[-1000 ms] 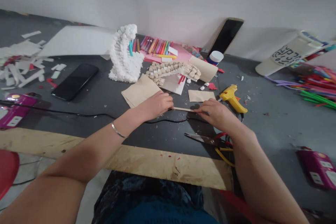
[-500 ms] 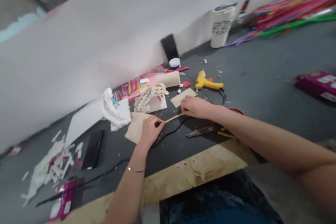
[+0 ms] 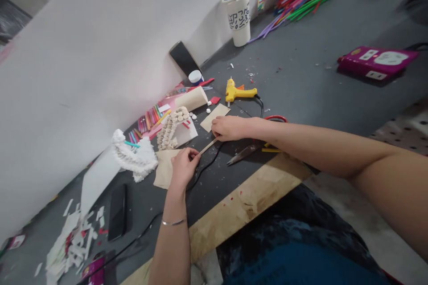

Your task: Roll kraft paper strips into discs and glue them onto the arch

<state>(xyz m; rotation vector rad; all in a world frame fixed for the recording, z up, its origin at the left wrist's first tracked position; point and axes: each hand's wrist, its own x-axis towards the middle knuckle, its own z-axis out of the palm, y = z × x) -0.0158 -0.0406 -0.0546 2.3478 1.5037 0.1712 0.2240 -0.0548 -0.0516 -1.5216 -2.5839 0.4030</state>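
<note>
In the middle of the frame I have a thin beige strip (image 3: 207, 146) pinched at both ends, the grip of my left hand (image 3: 183, 164) and right hand (image 3: 230, 128) clamped on it. A beige sheet (image 3: 163, 171) lies by my left hand. Just above my right hand, a yellow glue gun (image 3: 240, 92) rests on the tabletop (image 3: 301, 89).
</note>
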